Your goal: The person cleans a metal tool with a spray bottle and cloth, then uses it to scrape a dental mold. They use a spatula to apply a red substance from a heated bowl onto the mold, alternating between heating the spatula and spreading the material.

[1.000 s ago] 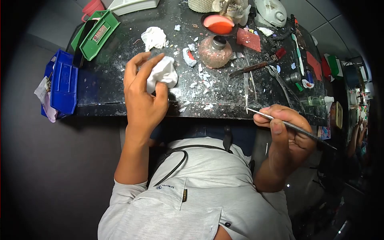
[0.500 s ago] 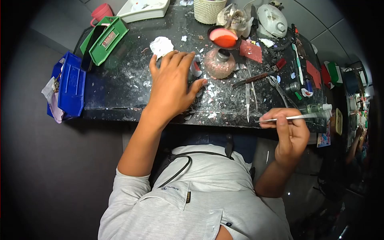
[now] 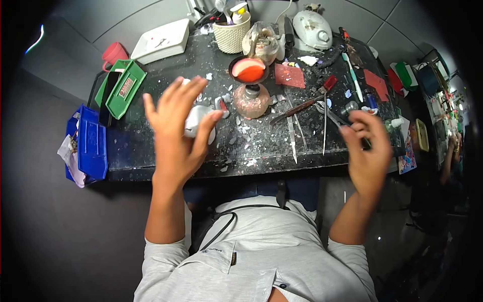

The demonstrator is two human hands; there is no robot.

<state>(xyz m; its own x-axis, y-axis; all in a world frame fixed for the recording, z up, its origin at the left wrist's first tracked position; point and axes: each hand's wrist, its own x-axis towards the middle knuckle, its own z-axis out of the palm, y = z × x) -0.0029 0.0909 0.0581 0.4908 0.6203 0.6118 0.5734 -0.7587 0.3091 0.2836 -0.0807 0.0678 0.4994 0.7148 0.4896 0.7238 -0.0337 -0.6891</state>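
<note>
My left hand is raised over the left part of the bench, fingers spread and holding nothing. Just beside and partly behind it lies a white plaster piece. My right hand, a little blurred, hovers near the front right edge with its fingers loosely bent apart and nothing visible in them. Left of it, a thin metal tool lies on the bench, close to a silver plier-like tool. A scalpel-like knife and a brown-handled wax knife lie further left.
Mid-bench, a round burner stands by a small pan of red wax. Pink wax sheets, a toothbrush and a white machine are behind. Green and blue bins sit left. White scraps litter the dark bench.
My right hand has let go of the thin metal tool, which now lies on the bench. My left hand has lifted and moved left off the plaster piece. The view has shifted.
</note>
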